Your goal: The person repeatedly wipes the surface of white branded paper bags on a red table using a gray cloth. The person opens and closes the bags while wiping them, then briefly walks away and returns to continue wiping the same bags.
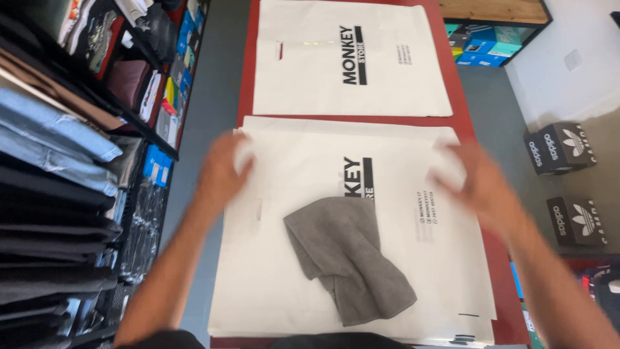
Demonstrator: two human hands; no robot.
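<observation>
Grey cloth (349, 258) lies on the near white bag (290, 284) (red tabletop (465, 103) beneath), whose far corners the left hand (223, 171) and right hand (481, 184) grip, seemingly steadying it.

Both hands are lying blurred on a white plastic bag (290, 284) in the middle of the frame: the left hand (223, 169) at its upper left corner, the right hand (478, 178) at its upper right. A grey folded garment (349, 258) is resting on it. Another white bag (310, 58) is lying above, on the red table (462, 97).
</observation>
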